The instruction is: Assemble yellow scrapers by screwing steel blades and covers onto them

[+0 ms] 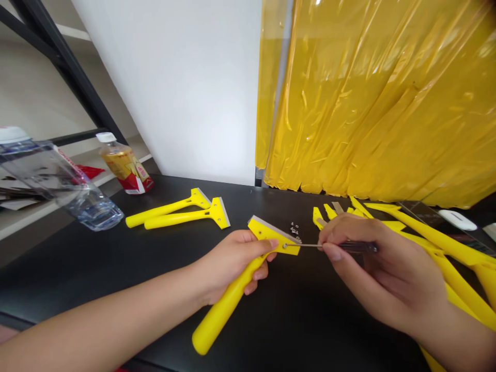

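A yellow scraper (228,299) with a metal blade along its head is gripped by my left hand (240,261), thumb pressed on the head. Its handle slants down toward me. My right hand (383,263) pinches a screwdriver (310,245) with a thin shaft and dark handle. The shaft's tip meets a screw (285,246) near the right end of the scraper's head. Small loose screws and nuts (295,229) lie on the black table (186,289) just beyond the head.
Two yellow scrapers (182,214) lie at left centre. Several yellow scraper parts (434,243) are piled at right, partly behind my right hand. A drink bottle (124,163) and a large clear bottle (77,186) stand at left. A white mouse-like object (458,220) is at far right.
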A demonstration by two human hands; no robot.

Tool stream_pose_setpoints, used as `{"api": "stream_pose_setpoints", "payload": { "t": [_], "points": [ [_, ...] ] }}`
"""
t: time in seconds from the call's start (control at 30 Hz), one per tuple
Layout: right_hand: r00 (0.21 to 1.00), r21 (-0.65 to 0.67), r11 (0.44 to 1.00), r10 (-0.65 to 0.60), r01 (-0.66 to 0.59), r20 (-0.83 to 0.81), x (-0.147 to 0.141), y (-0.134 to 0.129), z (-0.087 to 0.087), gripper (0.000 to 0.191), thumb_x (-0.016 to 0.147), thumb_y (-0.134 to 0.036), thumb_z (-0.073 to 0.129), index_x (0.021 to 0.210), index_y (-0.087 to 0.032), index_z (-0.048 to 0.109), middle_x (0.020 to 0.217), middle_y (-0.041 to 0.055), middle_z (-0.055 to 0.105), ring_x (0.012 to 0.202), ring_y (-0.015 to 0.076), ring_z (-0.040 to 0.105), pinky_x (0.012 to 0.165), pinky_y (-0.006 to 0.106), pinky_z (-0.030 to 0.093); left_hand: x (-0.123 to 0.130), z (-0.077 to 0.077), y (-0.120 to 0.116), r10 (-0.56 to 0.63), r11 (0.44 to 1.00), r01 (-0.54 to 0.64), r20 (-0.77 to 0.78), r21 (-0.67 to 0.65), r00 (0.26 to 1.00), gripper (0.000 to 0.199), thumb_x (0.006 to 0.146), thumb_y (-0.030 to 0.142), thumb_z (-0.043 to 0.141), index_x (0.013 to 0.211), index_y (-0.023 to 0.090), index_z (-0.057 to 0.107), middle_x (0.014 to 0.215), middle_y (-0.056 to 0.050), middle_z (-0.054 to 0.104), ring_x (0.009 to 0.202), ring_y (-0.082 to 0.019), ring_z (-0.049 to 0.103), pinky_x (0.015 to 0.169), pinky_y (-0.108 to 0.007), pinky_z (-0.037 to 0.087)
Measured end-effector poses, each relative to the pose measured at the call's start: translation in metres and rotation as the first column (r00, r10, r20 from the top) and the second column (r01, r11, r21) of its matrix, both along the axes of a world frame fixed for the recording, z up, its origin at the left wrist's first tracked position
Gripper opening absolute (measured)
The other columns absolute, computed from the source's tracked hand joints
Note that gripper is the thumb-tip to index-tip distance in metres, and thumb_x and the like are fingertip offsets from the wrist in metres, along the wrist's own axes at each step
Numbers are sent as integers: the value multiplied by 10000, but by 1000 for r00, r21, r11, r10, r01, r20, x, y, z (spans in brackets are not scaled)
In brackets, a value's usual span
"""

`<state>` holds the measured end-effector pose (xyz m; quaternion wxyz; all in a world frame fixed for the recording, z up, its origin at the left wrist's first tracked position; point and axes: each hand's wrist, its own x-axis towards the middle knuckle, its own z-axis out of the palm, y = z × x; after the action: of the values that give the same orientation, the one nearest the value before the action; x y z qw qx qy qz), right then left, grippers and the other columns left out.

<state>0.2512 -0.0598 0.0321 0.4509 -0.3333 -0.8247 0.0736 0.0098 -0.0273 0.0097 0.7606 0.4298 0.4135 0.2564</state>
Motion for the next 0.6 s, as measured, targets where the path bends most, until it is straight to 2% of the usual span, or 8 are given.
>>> {"api": "stream_pose_setpoints", "payload": {
  "t": [0.23,0.37,0.43,0.5,0.6],
  "points": [
    [995,6,999,45,-45,93,-3,0,2,226,941,-120,617,1071,-301,582,874,9,728,754,208,702,686,365,563,0,0,0,8,1000,-8,-6,-10,1000,305,934,384,695,740,176,584,505,64,473,367,-63,394,366,-176,354],
    [981,123,991,-70,49,178,-2,-2,3,230,968,-149,611,1148,-284,563,907,23,738,744,201,705,663,341,555,1,0,-1,11,1000,-11,-24,2,1000,295,937,370,695,745,176,584,490,63,472,373,-63,383,368,-172,358],
    [961,172,984,-96,52,259,-2,-3,6,230,982,-166,595,1186,-261,549,942,45,744,791,216,715,706,355,558,1,-1,-1,14,1000,-13,-36,13,999,297,937,376,695,747,177,582,484,62,471,374,-66,386,368,-173,358],
    [938,164,986,-92,37,335,-3,-6,11,206,994,-177,551,1190,-242,542,979,71,751,832,238,724,733,377,560,1,-3,-1,20,1000,-19,-46,24,999,310,937,392,693,743,181,577,478,62,463,376,-69,395,368,-173,360],
    [904,201,976,-164,89,394,-5,-11,18,95,1011,-217,505,1086,-248,555,884,69,755,696,241,710,579,379,510,0,-4,0,24,999,-21,-57,43,998,337,935,427,690,735,185,568,474,63,449,378,-73,402,366,-174,359]
  ]
}}
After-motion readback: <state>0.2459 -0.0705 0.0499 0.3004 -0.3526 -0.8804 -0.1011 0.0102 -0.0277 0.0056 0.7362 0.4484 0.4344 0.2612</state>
